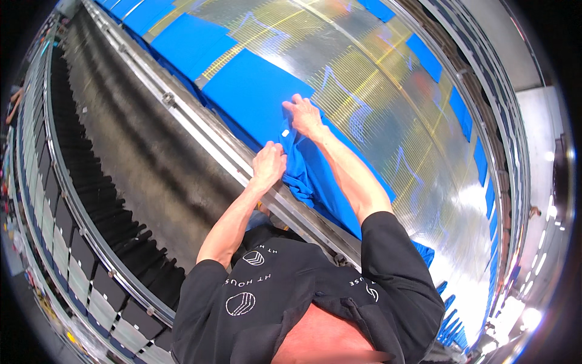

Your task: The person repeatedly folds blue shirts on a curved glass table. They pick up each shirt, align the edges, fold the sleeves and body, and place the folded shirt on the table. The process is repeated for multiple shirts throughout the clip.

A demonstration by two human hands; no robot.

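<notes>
My left hand (268,162) is closed on the bunched edge of a blue cloth (301,176) at the near side of a long table. Farther in and to the right, my right hand (305,116) has its fingers bent and pinched on the same cloth. Between the hands the fabric is rumpled, and a small white patch (285,133) shows on it. Beyond my hands a flat blue panel (257,91) lies smooth on the table. Folds hide the cloth's full shape.
The shiny table (364,79) has yellow and violet markings. More blue panels (191,42) run along its near edge, with others (424,57) on the far side. A metal rail (182,115) borders it. Across the aisle, black pieces (97,176) hang beside another table.
</notes>
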